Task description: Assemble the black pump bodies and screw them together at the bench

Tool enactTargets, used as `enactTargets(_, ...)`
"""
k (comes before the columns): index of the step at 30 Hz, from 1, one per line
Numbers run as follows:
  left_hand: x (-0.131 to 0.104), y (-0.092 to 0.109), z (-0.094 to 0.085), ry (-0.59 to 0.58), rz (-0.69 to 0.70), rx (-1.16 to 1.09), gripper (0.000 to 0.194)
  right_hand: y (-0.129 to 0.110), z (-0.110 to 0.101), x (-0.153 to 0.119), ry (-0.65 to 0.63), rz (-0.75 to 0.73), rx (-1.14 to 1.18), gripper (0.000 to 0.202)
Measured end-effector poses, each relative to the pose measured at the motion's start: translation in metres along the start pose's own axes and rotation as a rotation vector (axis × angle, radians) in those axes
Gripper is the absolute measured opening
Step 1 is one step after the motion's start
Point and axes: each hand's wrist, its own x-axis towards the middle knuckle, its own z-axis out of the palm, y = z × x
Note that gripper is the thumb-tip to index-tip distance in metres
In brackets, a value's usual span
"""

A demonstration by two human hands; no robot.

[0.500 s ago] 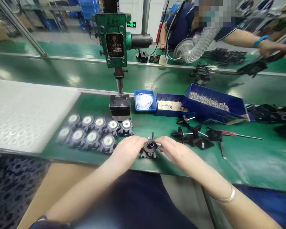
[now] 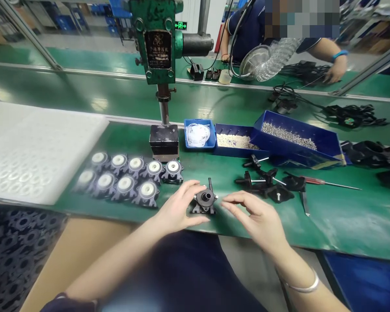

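torso: dark navy garment [image 2: 198,268] | left sleeve [image 2: 65,304]: dark navy | right wrist [image 2: 292,268]: slim silvery bangle [image 2: 308,289]

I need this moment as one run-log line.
left hand: open around black part | right hand: beside it, apart | white-topped parts: two rows

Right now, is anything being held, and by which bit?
The left hand curls around the left side of the black round housing; whether it grips is unclear. I see nothing held in the right hand.

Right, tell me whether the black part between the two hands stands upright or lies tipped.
Upright: the black part rests on the green tabletop, its round disc and central tube facing up.
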Motion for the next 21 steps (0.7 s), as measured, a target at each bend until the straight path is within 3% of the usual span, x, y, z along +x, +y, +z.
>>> enactTargets(7, 0.007, -0.013, 0.015, -0.004, 0.028, -0.092, 0.057, -0.003, 0.043, -0.012, 0.054, -0.24, -0.083, 0.018)
enactTargets(11, 0.008, -0.017, 0.018, 0.037, 0.038, -0.119, 0.058, 0.003, 0.042, -0.014, -0.017, -0.337, -0.196, 0.026)
enactTargets(17, 0.009, -0.019, 0.02, 0.062, 0.052, -0.122, 0.056, 0.011, 0.028, -0.023, -0.168, -0.468, -0.386, 0.056)
enactTargets(21, 0.008, -0.015, 0.027, 0.107, 0.028, -0.101, 0.057, 0.015, 0.026, -0.031, -0.009, -0.365, -0.349, 0.069)
